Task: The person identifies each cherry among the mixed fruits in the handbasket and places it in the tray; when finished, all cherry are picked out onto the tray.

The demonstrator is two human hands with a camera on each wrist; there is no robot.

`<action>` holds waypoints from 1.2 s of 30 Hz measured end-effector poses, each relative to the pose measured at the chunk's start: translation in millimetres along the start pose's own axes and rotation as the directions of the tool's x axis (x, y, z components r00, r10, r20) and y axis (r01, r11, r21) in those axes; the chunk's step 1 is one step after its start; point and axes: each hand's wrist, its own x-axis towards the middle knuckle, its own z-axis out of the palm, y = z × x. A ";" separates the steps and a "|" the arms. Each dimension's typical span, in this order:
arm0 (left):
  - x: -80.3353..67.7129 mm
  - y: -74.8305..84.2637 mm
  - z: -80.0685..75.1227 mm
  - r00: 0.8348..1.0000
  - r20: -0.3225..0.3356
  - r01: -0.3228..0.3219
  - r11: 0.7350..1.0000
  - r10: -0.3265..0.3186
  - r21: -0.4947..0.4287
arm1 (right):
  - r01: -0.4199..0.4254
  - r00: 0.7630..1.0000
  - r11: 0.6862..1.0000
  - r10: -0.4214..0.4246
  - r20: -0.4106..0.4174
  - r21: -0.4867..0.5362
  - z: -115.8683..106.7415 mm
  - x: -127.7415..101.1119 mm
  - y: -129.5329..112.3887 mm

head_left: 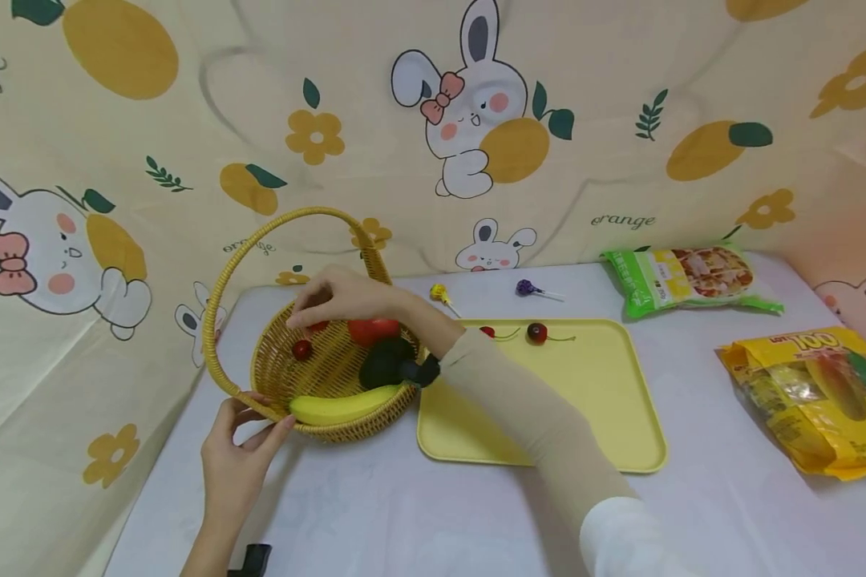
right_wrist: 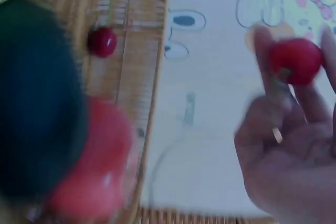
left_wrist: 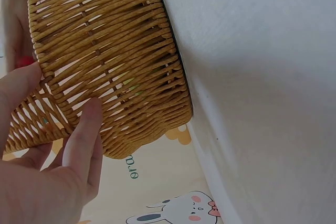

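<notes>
A wicker basket [head_left: 274, 369] with a tall hoop handle stands on the table at the left. Inside lie a banana [head_left: 342, 405], a dark avocado [head_left: 386, 361], a red tomato [head_left: 373, 329] and a cherry [head_left: 302, 349]. My right hand [head_left: 332, 300] hovers over the basket and pinches a second cherry [right_wrist: 295, 60] between its fingertips. My left hand [head_left: 241, 437] holds the basket's near rim, thumb and fingers [left_wrist: 84, 135] against the weave [left_wrist: 110, 51]. Another cherry [head_left: 537, 332] lies on the yellow tray [head_left: 592, 401].
Two lollipops [head_left: 442, 295] [head_left: 530, 288] lie behind the tray. A green snack bag [head_left: 689, 276] and a yellow one [head_left: 815, 393] sit at the right. A printed cloth backdrop [head_left: 433, 120] rises behind the table.
</notes>
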 end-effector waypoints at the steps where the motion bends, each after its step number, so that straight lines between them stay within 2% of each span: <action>1: -0.1 -0.1 -0.3 1.000 -0.003 0.002 1.000 -0.002 0.001 | 0.004 0.998 1.000 -0.003 -0.057 0.007 -5.7 -9.2 0.4; 2: -0.3 -0.3 -0.5 1.000 -0.004 0.005 1.000 -0.005 0.006 | 0.014 0.994 1.000 -0.012 -0.106 0.011 -11.1 -18.9 2.1; 5: -0.9 -0.3 -1.0 1.000 -0.004 0.020 1.000 -0.020 0.009 | -0.021 0.972 0.998 0.033 -0.234 0.054 -26.8 -53.1 11.6; 8: -1.6 -0.4 -0.3 1.000 -0.003 0.031 0.999 -0.031 0.008 | -0.075 0.949 0.994 0.097 -0.301 0.083 -39.6 -91.6 23.6; 14: -2.0 0.7 1.3 0.999 -0.002 0.042 0.999 -0.042 0.016 | -0.258 0.907 0.965 0.261 -0.332 0.052 -52.8 -165.9 43.1; 18: -1.4 0.6 1.6 0.999 -0.005 0.035 0.999 -0.035 0.004 | -0.274 0.908 0.961 0.247 -0.339 -0.034 -51.6 -199.0 55.0; 21: -1.6 -0.2 1.4 1.000 -0.013 0.028 1.000 -0.028 -0.004 | -0.252 0.921 0.959 0.196 -0.338 -0.130 -46.0 -212.5 64.2; 24: -1.9 -1.0 1.2 1.000 -0.017 0.020 1.000 -0.020 0.000 | -0.244 0.925 0.957 0.181 -0.333 -0.158 -38.7 -219.8 71.2; 26: -1.9 -1.3 0.9 1.000 -0.014 0.017 1.000 -0.017 0.004 | -0.255 0.925 0.952 0.190 -0.328 -0.169 -33.8 -222.8 72.1; 32: -1.3 -0.7 0.4 1.000 -0.015 0.009 1.000 -0.009 0.012 | -0.335 0.918 0.909 0.255 -0.304 -0.248 -24.3 -225.2 69.8; 36: -0.7 -0.7 1.0 1.000 -0.013 0.001 1.000 0.000 0.013 | -0.337 0.920 0.898 0.251 -0.301 -0.282 -22.1 -222.8 70.9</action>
